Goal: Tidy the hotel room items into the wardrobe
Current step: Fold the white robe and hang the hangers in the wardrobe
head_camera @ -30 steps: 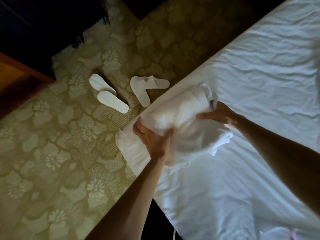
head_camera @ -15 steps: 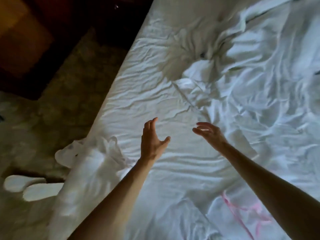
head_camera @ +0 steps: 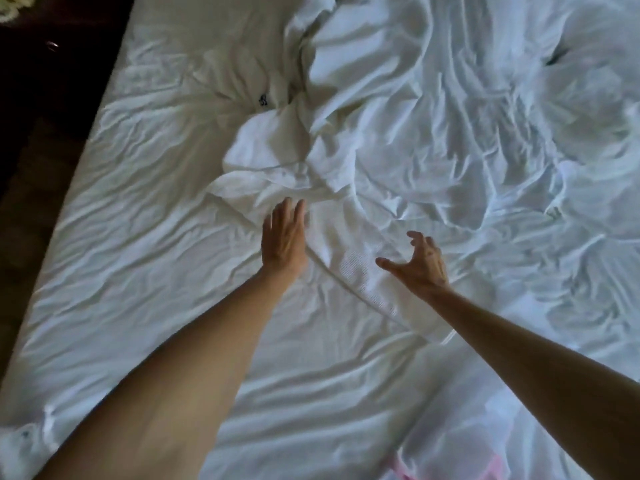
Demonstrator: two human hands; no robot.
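A second white waffle-weave bathrobe (head_camera: 346,251) lies spread and crumpled on the bed, with a small dark emblem (head_camera: 263,99) near its bunched upper part. My left hand (head_camera: 284,237) is flat with straight fingers at the robe's left edge. My right hand (head_camera: 420,261) hovers over the robe's lower right part, fingers spread and slightly bent, holding nothing. A corner of the rolled white robe (head_camera: 24,445) shows at the bottom left edge.
The bed (head_camera: 138,271) is covered in a wrinkled white sheet, with rumpled white bedding (head_camera: 519,133) on the right. Dark floor (head_camera: 34,168) runs along the bed's left edge. Something pink (head_camera: 495,465) lies at the bottom edge.
A second ago both hands held the rolled robe at the bed's corner. They let it go there, my view swung up the bed, and both hands reached forward to the spread robe.
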